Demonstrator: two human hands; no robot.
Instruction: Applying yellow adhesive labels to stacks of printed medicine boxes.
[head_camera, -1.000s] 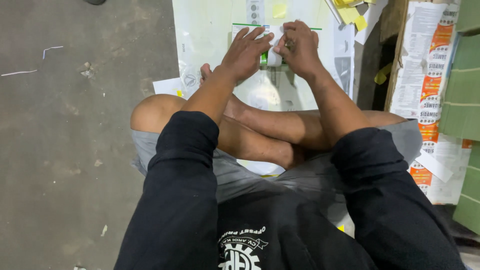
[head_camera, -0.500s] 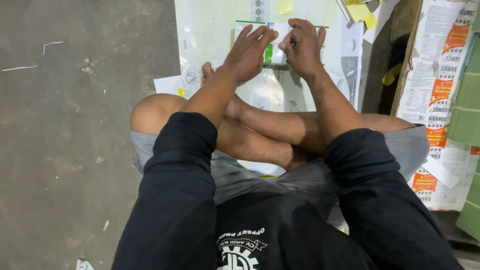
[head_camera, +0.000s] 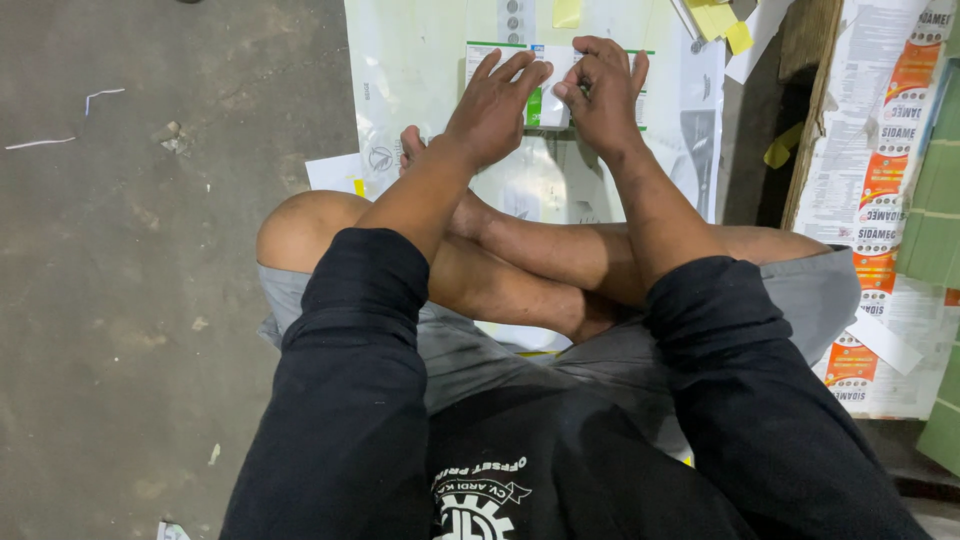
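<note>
Floor: grey concrete (head_camera: 130, 300), stained, with a few white paper scraps near its left edge; we sit on it cross-legged, bare knees and grey shorts below our black sleeves.
Work surface: a large glossy pale sheet (head_camera: 420, 70) lies flat on the floor ahead of our legs, and our hands work on top of it.
Carton blank: a small flat printed card (head_camera: 548, 85), white with green bands and a thin green edge line, lies on the pale sheet between and under our two hands.
Long axis: the card runs left to right across the view; its ends stick out past both hands, and we cannot tell which end is its top.
Left hand: our left hand (head_camera: 497, 108) lies palm down, fingers spread and flat, pressing the left part of the card rather than gripping it.
Right hand: our right hand (head_camera: 602, 95) is curled, fingertips pinched onto the card's middle, just beside the left fingertips.
Right side: printed orange-and-white sheets (head_camera: 880, 200) lie flat along the right, with green blocks (head_camera: 940, 210) at the far edge.
Top right: yellow paper bits (head_camera: 720, 20) lie near the top of the pale sheet.
</note>
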